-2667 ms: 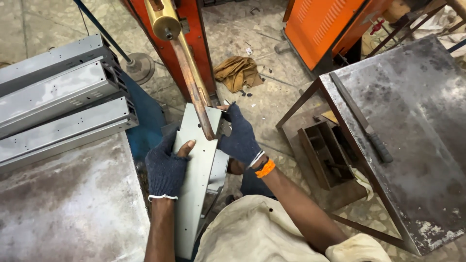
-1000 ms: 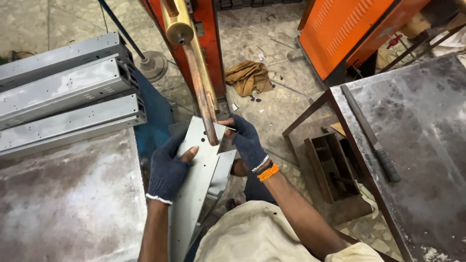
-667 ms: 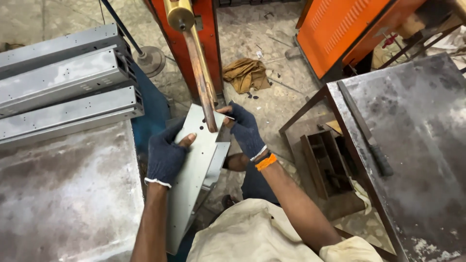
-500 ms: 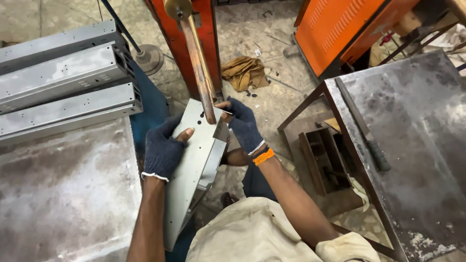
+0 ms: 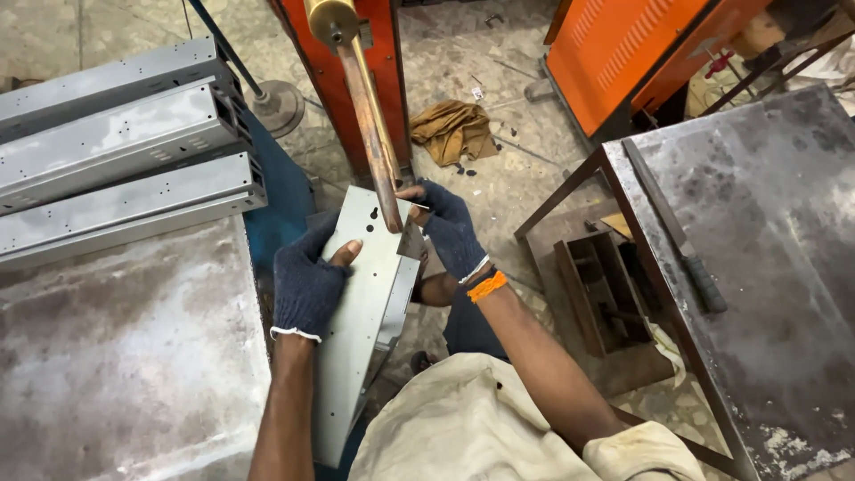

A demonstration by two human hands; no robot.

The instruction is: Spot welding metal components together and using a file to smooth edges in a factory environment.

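Note:
A long grey sheet-metal channel (image 5: 361, 343) with small holes runs from my lap up to a copper rod (image 5: 367, 125) that slants down from an orange-red machine (image 5: 378, 71). The rod's tip rests on the channel's top end. My left hand (image 5: 307, 285), in a dark blue glove, grips the channel's left edge. My right hand (image 5: 445, 227), also gloved and with an orange band at the wrist, pinches the channel's upper right corner beside the rod tip.
Several grey metal channels (image 5: 116, 151) are stacked on a steel table (image 5: 125, 356) at the left. Another steel table (image 5: 766, 267) with a long tool (image 5: 677, 232) stands at the right, a brown box (image 5: 606, 294) beneath it. An orange cabinet (image 5: 623, 44) and a tan rag (image 5: 454, 129) are behind.
The channel has been shifted and tilted slightly under the rod tip while both hands kept their grip; my view has drifted a little.

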